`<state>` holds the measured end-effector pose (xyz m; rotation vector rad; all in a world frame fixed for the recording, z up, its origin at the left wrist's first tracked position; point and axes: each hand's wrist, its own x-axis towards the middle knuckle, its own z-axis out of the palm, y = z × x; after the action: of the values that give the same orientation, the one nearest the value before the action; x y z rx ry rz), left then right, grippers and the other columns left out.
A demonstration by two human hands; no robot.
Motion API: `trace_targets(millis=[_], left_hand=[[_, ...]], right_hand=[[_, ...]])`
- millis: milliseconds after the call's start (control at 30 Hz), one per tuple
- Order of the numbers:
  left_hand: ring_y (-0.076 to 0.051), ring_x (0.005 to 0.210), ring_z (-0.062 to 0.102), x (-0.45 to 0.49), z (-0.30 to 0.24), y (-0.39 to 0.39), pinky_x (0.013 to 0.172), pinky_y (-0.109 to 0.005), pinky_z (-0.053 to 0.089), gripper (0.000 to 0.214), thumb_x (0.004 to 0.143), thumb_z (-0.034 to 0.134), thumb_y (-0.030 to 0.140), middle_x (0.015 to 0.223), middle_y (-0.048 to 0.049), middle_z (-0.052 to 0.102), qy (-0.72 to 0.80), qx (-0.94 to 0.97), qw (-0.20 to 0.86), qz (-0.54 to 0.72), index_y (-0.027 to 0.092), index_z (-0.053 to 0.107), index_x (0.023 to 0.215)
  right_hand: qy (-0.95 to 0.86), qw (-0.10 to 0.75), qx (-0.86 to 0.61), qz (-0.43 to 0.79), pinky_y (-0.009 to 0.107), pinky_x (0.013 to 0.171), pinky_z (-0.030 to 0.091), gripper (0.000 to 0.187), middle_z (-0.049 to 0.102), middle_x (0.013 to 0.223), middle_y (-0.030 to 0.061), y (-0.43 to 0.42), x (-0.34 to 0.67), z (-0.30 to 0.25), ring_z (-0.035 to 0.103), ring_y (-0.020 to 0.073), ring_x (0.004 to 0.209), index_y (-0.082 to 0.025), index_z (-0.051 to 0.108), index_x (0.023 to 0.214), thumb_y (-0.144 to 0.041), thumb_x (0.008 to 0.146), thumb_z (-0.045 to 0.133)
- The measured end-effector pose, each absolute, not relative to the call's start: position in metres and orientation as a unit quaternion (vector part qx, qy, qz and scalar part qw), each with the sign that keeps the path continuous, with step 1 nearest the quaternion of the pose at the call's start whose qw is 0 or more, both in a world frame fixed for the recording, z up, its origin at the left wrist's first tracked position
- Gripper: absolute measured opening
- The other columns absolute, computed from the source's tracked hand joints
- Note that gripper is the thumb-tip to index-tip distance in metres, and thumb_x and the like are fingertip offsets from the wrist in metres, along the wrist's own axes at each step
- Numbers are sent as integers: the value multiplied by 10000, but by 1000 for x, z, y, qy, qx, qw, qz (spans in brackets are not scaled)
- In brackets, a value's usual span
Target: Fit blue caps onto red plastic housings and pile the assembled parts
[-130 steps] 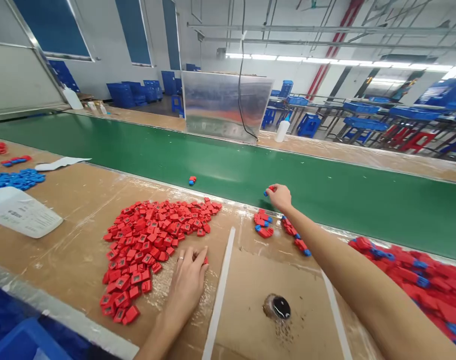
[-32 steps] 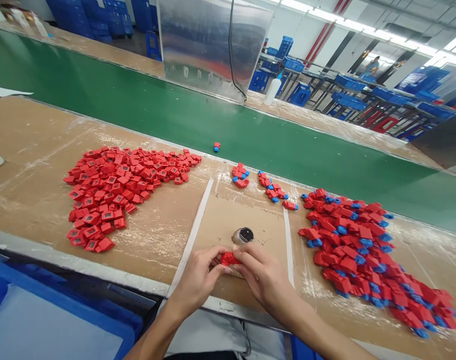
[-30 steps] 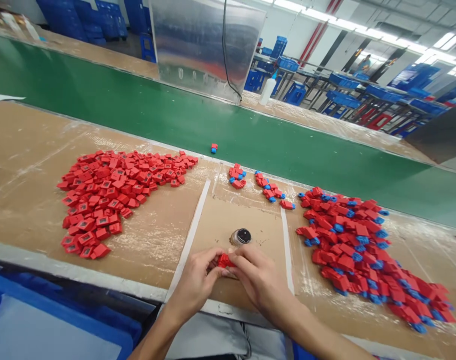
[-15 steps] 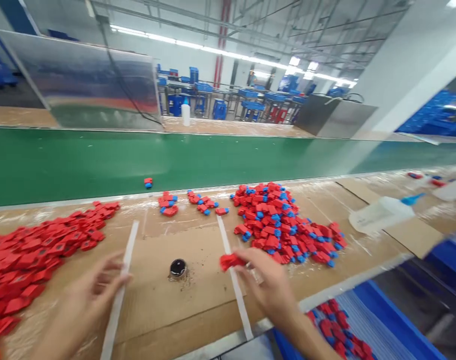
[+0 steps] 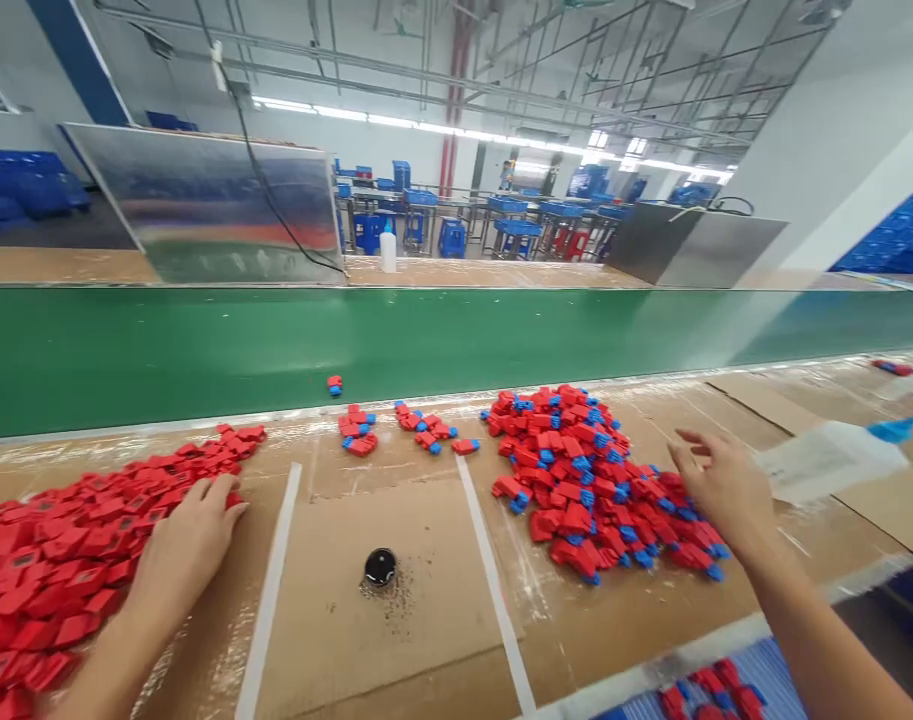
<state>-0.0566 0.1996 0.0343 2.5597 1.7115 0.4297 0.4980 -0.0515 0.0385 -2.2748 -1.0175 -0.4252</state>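
My left hand (image 5: 190, 540) reaches down at the right edge of a heap of plain red plastic pieces (image 5: 66, 570). Its thumb and fingers close around a red plastic piece (image 5: 233, 497) there. My right hand (image 5: 730, 490) hovers beside the right end of a second heap, made of red-and-blue plastic pieces (image 5: 568, 460). Nothing shows in its fingers, which are bent and apart. Between the hands, a small round black cup (image 5: 380, 567) sits on a cardboard sheet (image 5: 321, 630), with dark specks around it.
White tape strips (image 5: 272, 590) flank the cardboard. A translucent bottle with a blue tip (image 5: 831, 460) lies at the right. Several red-and-blue pieces (image 5: 426, 428) lie near the green belt (image 5: 441, 340), one on it. A blue bin (image 5: 775, 670) holds more below the table edge.
My right hand has moved right and no longer holds the red piece. My left hand has moved from beside the tape onto the red heap. The view has shifted slightly.
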Motion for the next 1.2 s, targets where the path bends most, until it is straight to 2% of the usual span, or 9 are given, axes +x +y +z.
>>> trace_targets(millis=[133, 300, 433, 567, 767, 867, 1000, 1100, 1200], left_hand=[[-329, 911, 651, -72, 35, 191, 803, -435, 504, 291, 900, 376, 352, 965, -115, 668, 550, 823, 28, 139, 192, 613, 954], [-215, 709, 676, -99, 20, 154, 678, -316, 570, 320, 801, 557, 473, 961, -68, 642, 562, 750, 205, 280, 210, 668, 947], [-189, 682, 656, -107, 4, 118, 634, -285, 572, 272, 765, 638, 434, 959, -67, 630, 576, 670, 311, 351, 210, 714, 899], [-199, 747, 641, -104, -5, 92, 673, -278, 544, 257, 775, 671, 379, 940, -66, 663, 578, 610, 408, 358, 208, 718, 960], [-170, 695, 596, -77, -1, 74, 639, -241, 485, 258, 765, 702, 355, 733, -5, 633, 561, 525, 519, 375, 181, 683, 955], [-163, 720, 600, -60, 2, 68, 654, -236, 479, 283, 778, 704, 360, 769, -8, 652, 525, 503, 573, 378, 182, 659, 993], [-171, 776, 633, -44, 5, 61, 731, -274, 499, 315, 826, 673, 379, 904, -48, 704, 459, 483, 646, 373, 191, 587, 1064], [-175, 783, 658, -35, 7, 57, 771, -311, 511, 305, 876, 612, 410, 1014, -90, 715, 439, 479, 666, 366, 193, 544, 1080], [-173, 765, 667, -25, 8, 53, 772, -318, 516, 319, 884, 604, 426, 1047, -114, 717, 419, 480, 678, 366, 181, 538, 1077]], right_hand=[[-555, 293, -768, -127, 355, 790, 508, 335, 693, 1009, 92, 47, 438, 76, 661, 217, 814, -195, 672, 1092, -394, 901, 482], [-721, 194, -663, 59, 285, 826, 500, 270, 708, 1023, 61, 210, 319, 74, 655, 175, 894, -194, 655, 1169, -236, 921, 555], [-753, 134, -635, 110, 353, 881, 509, 273, 676, 1085, 60, 307, 245, 40, 637, 185, 980, -188, 631, 1179, -286, 926, 600], [-733, 87, -664, 120, 428, 866, 530, 308, 598, 1216, 88, 348, 214, 15, 616, 213, 1025, -166, 581, 1202, -334, 945, 577], [-688, 83, -714, 98, 434, 870, 528, 321, 590, 1223, 86, 337, 233, 21, 612, 218, 1035, -167, 574, 1213, -333, 939, 586], [-674, 119, -724, 90, 429, 891, 508, 319, 625, 1171, 107, 302, 252, 39, 614, 227, 1029, -139, 576, 1215, -258, 920, 598], [-691, 164, -694, 118, 313, 835, 510, 347, 683, 1098, 91, 225, 272, 65, 647, 180, 895, -149, 610, 1188, -106, 848, 554], [-707, 202, -650, 192, 263, 717, 528, 342, 693, 1051, 56, 160, 281, 73, 656, 142, 783, -183, 612, 1172, -132, 847, 518], [-699, 265, -577, 328, 283, 689, 541, 305, 687, 942, 61, 102, 283, 72, 654, 153, 772, -173, 607, 1154, -222, 865, 522]])
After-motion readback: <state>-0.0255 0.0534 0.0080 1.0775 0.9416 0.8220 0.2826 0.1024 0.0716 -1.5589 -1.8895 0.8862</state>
